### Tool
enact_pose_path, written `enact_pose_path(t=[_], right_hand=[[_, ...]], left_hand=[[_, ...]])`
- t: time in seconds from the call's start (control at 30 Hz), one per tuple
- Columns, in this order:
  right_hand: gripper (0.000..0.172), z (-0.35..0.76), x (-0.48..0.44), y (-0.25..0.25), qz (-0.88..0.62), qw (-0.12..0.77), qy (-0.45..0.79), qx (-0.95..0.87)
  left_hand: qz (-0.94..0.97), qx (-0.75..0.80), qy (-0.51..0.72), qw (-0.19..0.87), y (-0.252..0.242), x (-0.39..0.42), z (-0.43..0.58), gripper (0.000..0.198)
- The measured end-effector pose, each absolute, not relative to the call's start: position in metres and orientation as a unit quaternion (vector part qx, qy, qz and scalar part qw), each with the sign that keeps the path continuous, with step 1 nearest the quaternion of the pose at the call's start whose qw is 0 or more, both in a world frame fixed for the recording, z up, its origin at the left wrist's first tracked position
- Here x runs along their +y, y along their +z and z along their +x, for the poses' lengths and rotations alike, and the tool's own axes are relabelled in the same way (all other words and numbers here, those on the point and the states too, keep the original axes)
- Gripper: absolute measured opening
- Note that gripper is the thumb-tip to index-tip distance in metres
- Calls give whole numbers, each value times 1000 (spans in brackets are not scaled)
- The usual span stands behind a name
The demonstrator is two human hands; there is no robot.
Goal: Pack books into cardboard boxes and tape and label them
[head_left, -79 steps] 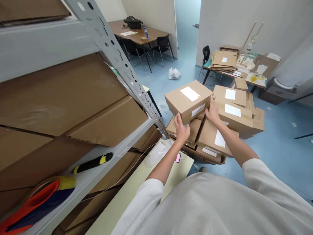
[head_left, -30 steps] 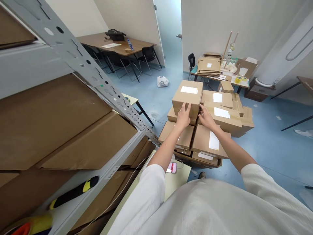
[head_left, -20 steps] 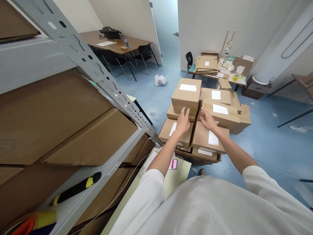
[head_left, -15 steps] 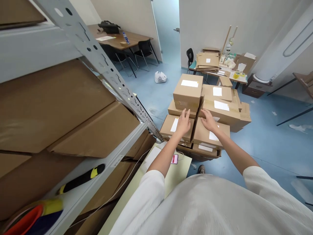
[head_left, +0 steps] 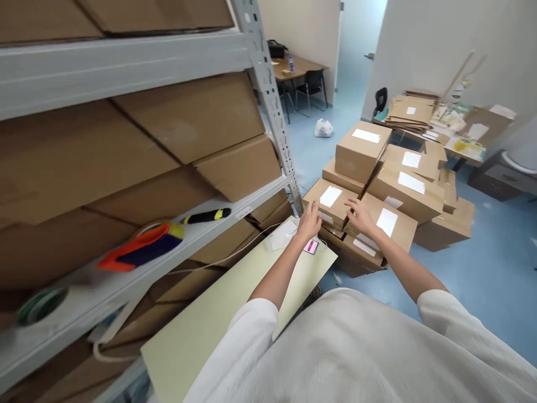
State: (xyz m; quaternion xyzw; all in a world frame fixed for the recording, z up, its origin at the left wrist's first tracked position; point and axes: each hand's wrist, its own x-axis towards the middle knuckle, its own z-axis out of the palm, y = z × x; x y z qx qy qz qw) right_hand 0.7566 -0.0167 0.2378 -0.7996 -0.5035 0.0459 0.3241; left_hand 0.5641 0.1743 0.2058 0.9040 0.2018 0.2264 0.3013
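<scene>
In the head view, the left hand [head_left: 309, 219] is in the middle of the frame. Its fingers are loose and spread, holding nothing. It is right at the near edge of a low brown box [head_left: 331, 200] with a white label. The right hand [head_left: 361, 215] is just beside it, open too, at the edge of the next box [head_left: 392, 226]. Both boxes sit low in a pile on the blue floor [head_left: 482, 268]. A pink phone [head_left: 311, 247] lies on the green table [head_left: 235, 313] near the left hand.

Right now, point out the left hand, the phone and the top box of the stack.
left hand [head_left: 310, 219]: head view, back of the hand.
phone [head_left: 311, 247]: head view, its pink face.
top box [head_left: 359, 148]: head view, its lid.
</scene>
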Motion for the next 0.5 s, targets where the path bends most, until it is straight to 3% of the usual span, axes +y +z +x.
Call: enact_pose_path(t=[0.5], right_hand=[[42,674,-38,179,-666,263,159,-679]], left_hand=[[826,467,186,255,168,41,387,67]])
